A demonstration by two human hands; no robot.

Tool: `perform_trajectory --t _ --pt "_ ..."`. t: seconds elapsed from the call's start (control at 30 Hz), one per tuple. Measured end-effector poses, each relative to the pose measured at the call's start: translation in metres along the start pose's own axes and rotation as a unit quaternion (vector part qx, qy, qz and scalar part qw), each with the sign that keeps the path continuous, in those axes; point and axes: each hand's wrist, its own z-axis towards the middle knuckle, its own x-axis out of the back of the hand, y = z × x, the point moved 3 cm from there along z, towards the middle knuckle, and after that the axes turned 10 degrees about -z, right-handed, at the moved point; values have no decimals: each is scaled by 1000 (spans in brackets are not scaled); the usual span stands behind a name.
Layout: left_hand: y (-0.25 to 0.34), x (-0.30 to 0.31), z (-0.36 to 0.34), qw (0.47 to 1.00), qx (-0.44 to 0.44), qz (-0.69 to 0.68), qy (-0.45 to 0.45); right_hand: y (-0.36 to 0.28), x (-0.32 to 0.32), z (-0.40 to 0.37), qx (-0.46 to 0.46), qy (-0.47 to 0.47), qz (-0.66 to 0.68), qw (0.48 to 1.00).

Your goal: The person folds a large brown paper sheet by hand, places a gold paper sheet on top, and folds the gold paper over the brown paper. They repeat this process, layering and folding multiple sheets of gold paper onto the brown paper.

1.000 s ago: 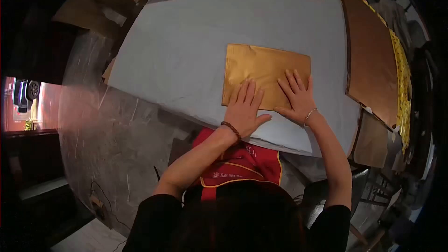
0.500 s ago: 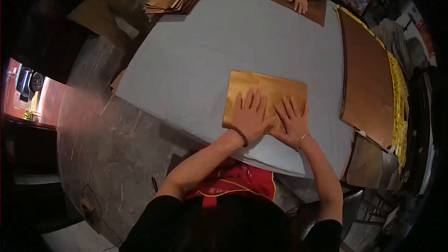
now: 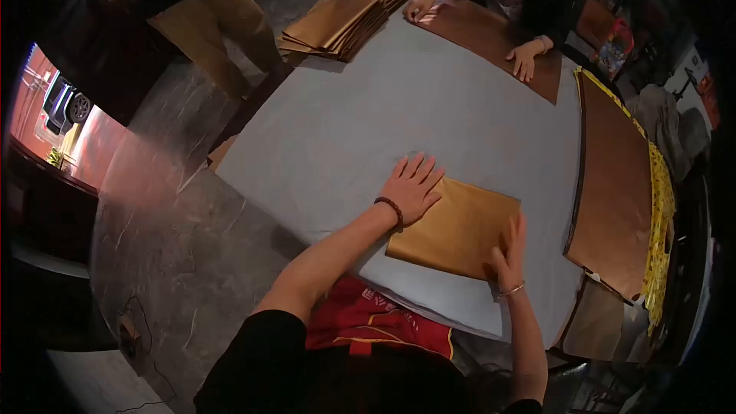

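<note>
A folded sheet of gold-brown paper (image 3: 460, 230) lies on the grey-covered table (image 3: 353, 123) in front of me. My left hand (image 3: 412, 188), with a beaded bracelet at its wrist, rests flat with spread fingers over the paper's upper left corner. At the paper's right edge is my right hand (image 3: 512, 253), turned on its side, thumb apart from the fingers, a thin bangle at the wrist. Nothing shows in its grasp.
Across the table a co-worker's two hands (image 3: 526, 57) touch a brown sheet (image 3: 491, 40). A stack of folded brown paper (image 3: 345, 19) lies at the far left corner. Large brown sheets (image 3: 609, 192) with yellow edging lie at right. Another person (image 3: 222, 23) stands at upper left.
My left hand has shifted to the paper's upper left corner. My right hand has gone from flat on the paper to its right edge, turned sideways. The view has tilted up, showing more of the co-worker.
</note>
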Motion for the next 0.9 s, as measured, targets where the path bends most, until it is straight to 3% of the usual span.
perform_trajectory --t 0.03,0.1,0.13,0.17,0.23,0.33,0.47,0.53,0.57,0.63,0.67,0.73,0.9 --pt "0 1 1 1000 5 0 -4 12 -1 -7 3 1 -3 1000" --pt "-3 0 1 1000 4 4 0 60 6 -22 -170 140 77 973" --pt "-3 0 0 1000 2 9 -2 15 23 -16 -293 121 114 942" --pt "-2 -2 0 1000 -2 13 -4 16 25 -12 -295 127 110 940" --pt "-1 1 1 999 8 24 -22 19 28 -13 -383 98 226 890" --pt "-3 -4 1 999 -7 35 -8 12 34 -5 -435 96 195 874" --pt "-5 -8 1 999 -29 28 27 8 31 6 -453 91 191 866" --pt "-2 -8 0 999 -27 12 20 23 26 5 -418 83 212 880" --pt "-1 -6 1 1000 -20 11 15 42 18 5 -405 43 185 894" --pt "0 -2 0 1000 -14 13 15 21 24 12 -410 -19 79 909" --pt "1 -1 0 1000 -11 21 6 21 23 11 -407 -17 80 910" --pt "1 -2 0 999 -3 35 -11 4 25 16 -362 79 146 917" --pt "-2 -5 0 1000 -11 14 3 7 32 4 -363 19 170 916"
